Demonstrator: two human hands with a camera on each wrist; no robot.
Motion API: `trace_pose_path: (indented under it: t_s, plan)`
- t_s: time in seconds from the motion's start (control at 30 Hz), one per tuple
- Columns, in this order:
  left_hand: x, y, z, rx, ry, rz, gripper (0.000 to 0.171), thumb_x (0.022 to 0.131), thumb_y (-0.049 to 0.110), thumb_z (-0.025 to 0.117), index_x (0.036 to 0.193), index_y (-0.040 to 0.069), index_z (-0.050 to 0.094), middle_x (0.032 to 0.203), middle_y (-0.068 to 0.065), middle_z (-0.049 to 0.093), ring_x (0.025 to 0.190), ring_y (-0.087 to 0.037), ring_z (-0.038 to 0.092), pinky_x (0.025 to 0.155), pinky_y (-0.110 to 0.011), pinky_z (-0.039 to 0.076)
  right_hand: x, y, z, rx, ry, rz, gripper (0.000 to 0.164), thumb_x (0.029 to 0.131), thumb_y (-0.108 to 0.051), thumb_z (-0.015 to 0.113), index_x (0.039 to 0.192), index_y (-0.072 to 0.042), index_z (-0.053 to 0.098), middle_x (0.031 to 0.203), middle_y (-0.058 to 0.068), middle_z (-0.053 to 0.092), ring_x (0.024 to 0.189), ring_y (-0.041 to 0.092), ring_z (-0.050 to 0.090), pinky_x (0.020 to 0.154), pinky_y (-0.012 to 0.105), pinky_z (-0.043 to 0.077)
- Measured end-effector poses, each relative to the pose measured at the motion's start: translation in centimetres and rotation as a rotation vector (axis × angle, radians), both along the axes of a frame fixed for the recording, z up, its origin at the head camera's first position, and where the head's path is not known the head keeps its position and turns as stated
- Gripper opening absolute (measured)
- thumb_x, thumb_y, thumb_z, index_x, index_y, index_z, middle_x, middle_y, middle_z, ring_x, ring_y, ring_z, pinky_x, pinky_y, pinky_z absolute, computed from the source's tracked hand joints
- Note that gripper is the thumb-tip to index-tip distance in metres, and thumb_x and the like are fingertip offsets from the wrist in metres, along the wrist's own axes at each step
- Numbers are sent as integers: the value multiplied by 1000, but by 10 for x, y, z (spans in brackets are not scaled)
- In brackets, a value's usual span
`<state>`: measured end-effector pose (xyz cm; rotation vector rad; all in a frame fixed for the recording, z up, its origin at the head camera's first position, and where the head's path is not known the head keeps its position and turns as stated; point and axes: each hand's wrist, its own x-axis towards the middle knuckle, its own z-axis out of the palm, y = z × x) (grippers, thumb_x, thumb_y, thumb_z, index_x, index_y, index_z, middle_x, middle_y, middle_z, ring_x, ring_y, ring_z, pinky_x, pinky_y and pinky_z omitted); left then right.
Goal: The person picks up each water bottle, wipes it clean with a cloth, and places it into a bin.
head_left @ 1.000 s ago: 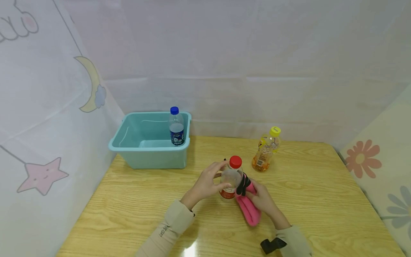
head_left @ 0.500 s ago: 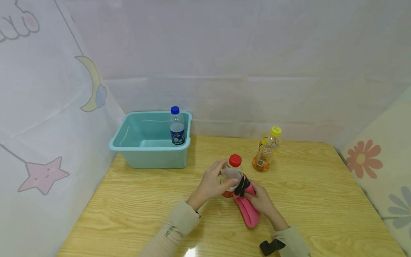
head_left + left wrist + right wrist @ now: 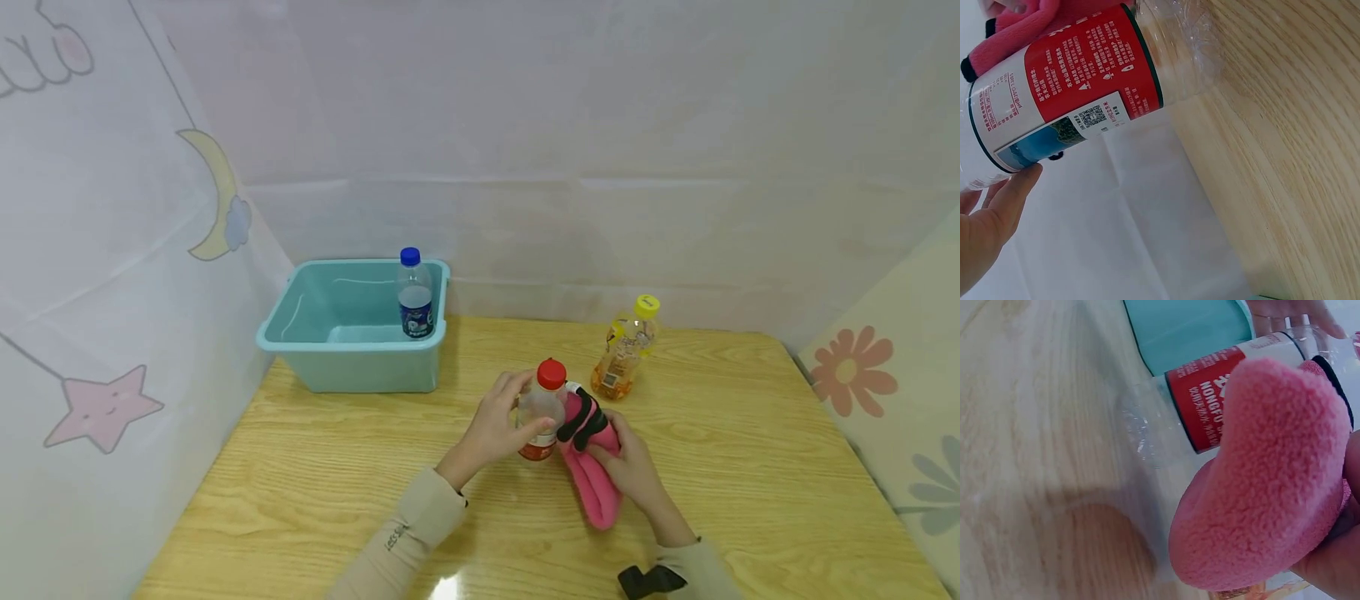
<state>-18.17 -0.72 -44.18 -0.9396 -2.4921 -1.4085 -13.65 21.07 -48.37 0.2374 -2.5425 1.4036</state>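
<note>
The left hand [image 3: 491, 425] is curled round the clear bottle with a red cap [image 3: 542, 407], thumb on the near side and fingers round the far side; the bottle stands upright in that grip, its red cap rising above the fingers and its red-and-white label below the thumb; whether its base touches the wooden table [image 3: 337, 500] I cannot tell. The right hand [image 3: 630, 467] is clamped on a pink fleecy item [image 3: 591, 483], thumb on top; the item's black straps [image 3: 587, 427] lie on the bottle side of this grip, while its rounded pink end hangs towards the person; the upper end sits just beside the bottle, though whether they touch is unclear.

Beyond the right grip, a yellow-capped bottle [image 3: 621, 358] with amber liquid low inside stands on the table, leaning a little in view; beyond and to the left of the left grip is a light-blue basin [image 3: 367, 371], with a blue-capped bottle [image 3: 415, 308] upright at its right end; behind everything hangs a pale cloth [image 3: 510, 133].
</note>
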Motion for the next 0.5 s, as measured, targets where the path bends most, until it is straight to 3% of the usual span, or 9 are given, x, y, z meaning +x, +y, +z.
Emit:
trace_pose_path:
  t_s: [0.17,0.3,0.5]
  plan:
    - [0,-1,2,20,-63,-19,66,82,30,68,135,4,37,118,-13,49,108,-22,50,86,-31,49,7,-1,19,-33,80,3,43,72,13,68,112,4,55,99,17,62,86,-2,52,72,14,44]
    - [-1,-1,0,48,-110,-27,66,82,28,69,134,3,36,120,-15,50,110,-22,49,88,-32,48,11,-2,34,-77,122,15,41,70,16,67,109,5,57,96,6,62,84,-4,52,70,10,43]
    - [-3,-5,-1,86,-161,-44,59,82,27,69,127,5,40,121,-14,51,112,-20,49,90,-32,47,7,5,29,-122,134,52,41,73,12,68,111,1,59,98,-14,58,86,-1,54,70,12,45]
